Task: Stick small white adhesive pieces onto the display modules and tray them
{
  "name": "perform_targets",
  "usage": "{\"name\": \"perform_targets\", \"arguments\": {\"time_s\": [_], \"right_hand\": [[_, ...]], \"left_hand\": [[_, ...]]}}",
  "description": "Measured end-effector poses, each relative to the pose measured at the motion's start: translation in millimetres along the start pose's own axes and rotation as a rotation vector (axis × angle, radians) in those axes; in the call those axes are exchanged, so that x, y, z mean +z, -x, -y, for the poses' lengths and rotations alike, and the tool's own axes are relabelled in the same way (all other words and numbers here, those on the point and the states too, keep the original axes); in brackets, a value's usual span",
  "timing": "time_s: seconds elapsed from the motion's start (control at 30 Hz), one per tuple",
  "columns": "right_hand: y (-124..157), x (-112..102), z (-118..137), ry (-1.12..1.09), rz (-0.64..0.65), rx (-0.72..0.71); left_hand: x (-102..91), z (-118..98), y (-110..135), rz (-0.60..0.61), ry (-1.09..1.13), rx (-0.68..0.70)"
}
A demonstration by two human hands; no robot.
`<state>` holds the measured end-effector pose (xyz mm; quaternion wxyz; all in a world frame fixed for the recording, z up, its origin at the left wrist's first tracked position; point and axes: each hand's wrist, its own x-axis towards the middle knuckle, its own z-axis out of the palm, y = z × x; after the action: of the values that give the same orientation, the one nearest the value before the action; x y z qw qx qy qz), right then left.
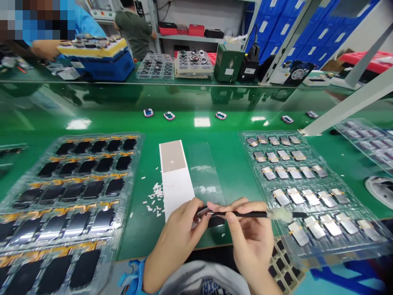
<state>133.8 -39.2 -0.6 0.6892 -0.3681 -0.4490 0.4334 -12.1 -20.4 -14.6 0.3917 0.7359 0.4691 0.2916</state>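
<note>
My left hand [184, 229] is closed around a small dark screen module [202, 211], mostly covered by my fingers. My right hand [250, 233] grips a slim black hand tool [253, 214] with pale wrapping around its rear part. Its thin tip meets the module between my two hands; whether it has one point or two I cannot tell. Just beyond my left hand lies a white backing sheet [176, 188] with a grey-beige upper section. A clear plastic sheet [205, 168] lies beside it. Scraps of white film [157, 192] are scattered to the left.
At left, a clear tray [130, 205] holds rows of black screens with orange flex cables. Another clear tray [260, 180] at right holds silver-backed modules. Several small watch-like cases [221, 115] line the green bench. A slanted white post [344, 108] stands at right. A person [87, 24] works across the bench.
</note>
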Motion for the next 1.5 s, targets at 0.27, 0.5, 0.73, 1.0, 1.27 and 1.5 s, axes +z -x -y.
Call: {"name": "perform_targets", "arguments": {"time_s": [0.27,0.5,0.73,1.0,1.27,1.5], "right_hand": [[-4.9,2.7,-1.6,0.052,-0.012,-0.111],[-4.8,5.0,-5.4,0.113,0.014,-0.133],[-3.6,5.7,-5.9,0.099,-0.008,-0.154],[4.6,8.2,-12.0,0.124,-0.005,-0.220],[2.6,9.6,-14.8,0.176,-0.022,-0.261],[4.1,11.7,-16.0,0.205,-0.056,-0.244]], "left_hand": [[4.2,0.8,-2.2,-0.041,0.020,-0.081],[-0.7,-2.2,-2.9,0.023,0.086,0.002],[-0.6,0.9,-1.2,0.025,0.112,0.058],[-0.7,-1.1,0.5,0.026,0.139,0.005],[-1.1,-2.5,0.2,0.036,0.145,0.006],[-2.0,-3.6,0.9,0.038,0.128,0.008]]}}
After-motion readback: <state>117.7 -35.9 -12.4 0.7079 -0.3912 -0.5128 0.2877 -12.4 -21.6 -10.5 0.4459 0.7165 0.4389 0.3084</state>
